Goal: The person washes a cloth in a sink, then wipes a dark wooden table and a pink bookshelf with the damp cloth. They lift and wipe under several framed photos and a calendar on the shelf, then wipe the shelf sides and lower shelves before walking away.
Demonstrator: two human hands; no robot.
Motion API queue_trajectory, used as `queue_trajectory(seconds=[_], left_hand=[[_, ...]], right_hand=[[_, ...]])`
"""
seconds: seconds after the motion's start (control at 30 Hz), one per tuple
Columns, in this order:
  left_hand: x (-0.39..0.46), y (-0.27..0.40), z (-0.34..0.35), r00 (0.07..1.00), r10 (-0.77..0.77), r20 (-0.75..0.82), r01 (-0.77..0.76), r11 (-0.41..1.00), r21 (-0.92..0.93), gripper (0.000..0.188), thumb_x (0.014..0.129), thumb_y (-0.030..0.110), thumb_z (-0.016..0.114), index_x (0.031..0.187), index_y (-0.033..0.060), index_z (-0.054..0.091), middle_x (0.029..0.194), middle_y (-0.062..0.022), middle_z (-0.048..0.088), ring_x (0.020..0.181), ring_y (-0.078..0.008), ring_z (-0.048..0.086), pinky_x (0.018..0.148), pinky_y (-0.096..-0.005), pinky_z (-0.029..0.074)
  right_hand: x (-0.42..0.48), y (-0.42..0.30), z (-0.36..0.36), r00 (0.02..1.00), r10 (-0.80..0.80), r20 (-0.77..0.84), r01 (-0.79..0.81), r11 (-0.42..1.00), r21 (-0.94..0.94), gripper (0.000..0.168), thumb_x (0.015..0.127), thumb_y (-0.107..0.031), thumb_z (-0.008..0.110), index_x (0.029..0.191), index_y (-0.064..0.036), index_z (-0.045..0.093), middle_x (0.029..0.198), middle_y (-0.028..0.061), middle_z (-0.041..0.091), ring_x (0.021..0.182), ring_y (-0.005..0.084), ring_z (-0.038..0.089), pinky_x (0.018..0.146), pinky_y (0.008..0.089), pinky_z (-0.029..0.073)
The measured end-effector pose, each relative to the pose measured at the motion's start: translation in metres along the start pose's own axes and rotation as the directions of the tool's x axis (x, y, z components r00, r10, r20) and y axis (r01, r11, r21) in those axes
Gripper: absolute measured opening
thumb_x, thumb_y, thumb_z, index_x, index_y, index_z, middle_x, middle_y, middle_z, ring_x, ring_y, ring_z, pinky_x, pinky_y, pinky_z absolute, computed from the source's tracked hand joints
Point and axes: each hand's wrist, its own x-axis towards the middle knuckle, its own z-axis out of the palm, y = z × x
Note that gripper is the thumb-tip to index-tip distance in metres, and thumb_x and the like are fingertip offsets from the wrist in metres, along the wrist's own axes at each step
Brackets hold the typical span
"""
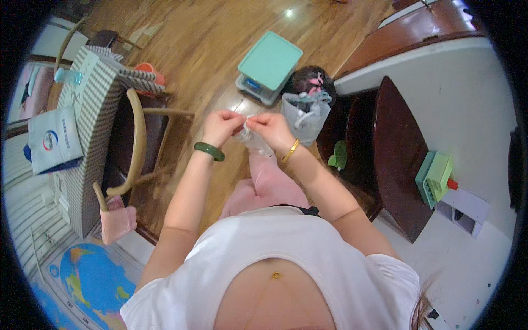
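My left hand (222, 127), with a green bangle at the wrist, pinches the top of a thin, whitish plastic bag (252, 139). From the other side, my right hand (274, 131) grips the same spot between thumb and fingers; a gold bangle circles that wrist. The fingertips of both hands nearly meet in front of my body. The bag hangs below them over my pink trousers, and its contents cannot be made out. Just beyond my right hand, a pale plastic bag (304, 119) filled with things stands on the floor.
A clear storage box with a mint-green lid (270, 60) sits on the wooden floor (198, 49) ahead. Beside it is a dark bag (303, 78) with pink on it. A wooden chair (138, 144) and checked-cloth table (97, 107) stand left; a dark corner shelf (398, 165) rises right.
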Motion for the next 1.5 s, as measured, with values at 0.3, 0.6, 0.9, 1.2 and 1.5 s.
queue_trajectory(seconds=[0.3, 0.6, 0.9, 1.2, 1.5], left_hand=[[0.199, 0.091, -0.108, 0.998, 0.036, -0.048, -0.034, 0.999, 0.025, 0.021, 0.087, 0.015, 0.06, 0.1, -0.0004, 0.067, 0.091, -0.0139, 0.071, 0.07, -0.0213, 0.068, 0.063, -0.0282, 0.056], [0.4, 0.257, -0.271, 0.982, -0.172, 0.081, 0.12, 0.233, -0.965, 0.05, 0.087, 0.016, 0.032, 0.128, -0.009, 0.045, 0.135, -0.0244, 0.051, 0.13, -0.0372, 0.045, 0.113, -0.0539, 0.031], [0.63, 0.411, -0.34, 0.911, -0.231, 0.341, 0.368, 0.829, -0.422, 0.044, 0.09, 0.032, 0.062, 0.121, 0.0013, 0.059, 0.11, -0.0121, 0.068, 0.104, -0.0246, 0.064, 0.093, -0.0383, 0.05], [0.937, 0.572, -0.257, 0.822, -0.299, 0.484, 0.123, 0.924, 0.362, 0.031, 0.089, 0.018, 0.065, 0.118, 0.0074, 0.058, 0.106, -0.0076, 0.067, 0.095, -0.0197, 0.066, 0.08, -0.0352, 0.054], [1.121, 0.784, -0.186, 0.731, -0.047, 0.681, 0.368, 0.867, -0.335, 0.034, 0.085, -0.001, 0.052, 0.118, 0.0022, 0.055, 0.114, -0.0103, 0.062, 0.107, -0.0232, 0.062, 0.092, -0.0374, 0.052]], right_hand=[[0.206, -0.074, 0.011, 0.984, 0.116, -0.137, -0.07, 0.95, 0.305, 0.019, 0.093, -0.02, 0.065, 0.102, -0.004, 0.067, 0.088, 0.0017, 0.068, 0.08, 0.0107, 0.061, 0.074, 0.0278, 0.049], [0.452, -0.171, -0.058, 0.946, 0.305, -0.108, 0.06, 0.162, 0.985, 0.025, 0.098, -0.018, 0.043, 0.109, -0.002, 0.058, 0.117, 0.0155, 0.065, 0.115, 0.0298, 0.058, 0.104, 0.0492, 0.041], [0.681, -0.315, -0.094, 0.997, 0.045, -0.063, 0.051, 0.233, 0.971, 0.024, 0.098, -0.018, 0.041, 0.108, -0.005, 0.058, 0.116, 0.0095, 0.066, 0.113, 0.0274, 0.059, 0.098, 0.0462, 0.044], [0.88, -0.391, -0.236, 0.965, -0.028, -0.259, 0.216, 0.64, 0.737, 0.015, 0.091, -0.006, 0.06, 0.106, -0.007, 0.057, 0.092, 0.0012, 0.063, 0.085, 0.0109, 0.061, 0.07, 0.0243, 0.05], [1.133, -0.428, -0.397, 0.792, -0.366, -0.488, 0.012, 0.809, -0.588, 0.046, 0.078, -0.032, 0.079, 0.109, -0.001, 0.066, 0.087, 0.0088, 0.065, 0.079, 0.02, 0.063, 0.07, 0.0313, 0.05]])
